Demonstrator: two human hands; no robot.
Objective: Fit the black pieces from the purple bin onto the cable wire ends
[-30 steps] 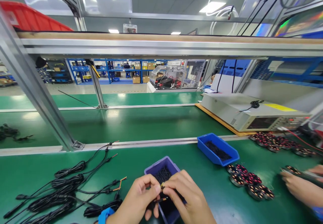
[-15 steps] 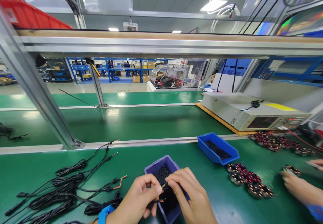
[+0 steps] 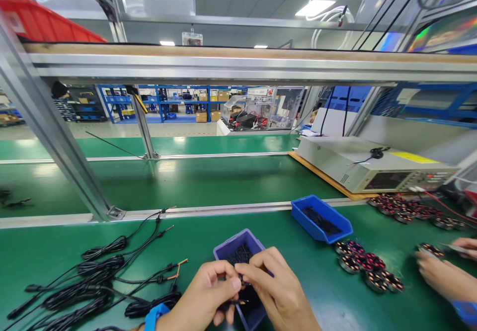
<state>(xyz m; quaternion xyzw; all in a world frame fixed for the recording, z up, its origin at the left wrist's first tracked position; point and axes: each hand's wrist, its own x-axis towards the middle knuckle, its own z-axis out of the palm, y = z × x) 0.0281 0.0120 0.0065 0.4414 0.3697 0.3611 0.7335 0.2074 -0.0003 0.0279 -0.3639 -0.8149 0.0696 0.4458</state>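
My left hand (image 3: 208, 291), with a blue band at its wrist, is closed round a black cable (image 3: 238, 301) whose thin wire ends stick out under the fingers. Opposite it, my right hand (image 3: 278, 286) is closed in a pinch, its fingertips meeting those of the left. What lies between the right fingertips is too small and covered to make out. Both hands are over a purple bin (image 3: 222, 249) holding small black tube-like pieces (image 3: 240, 254). Coiled black cables (image 3: 85, 276) with bare coloured wire ends lie left of my hands.
A blue bin (image 3: 345, 229) with black pieces stands right of the purple one. Round copper-wound parts (image 3: 372, 266) lie beyond it. Another person's hands (image 3: 434, 266) handle one such part at right. A grey instrument (image 3: 343, 162) and a metal post (image 3: 80, 157) stand behind.
My fingertips have come together, and the yellow wire tip seen between them earlier is now covered. The other person's farther hand has moved left, closer to the round part.
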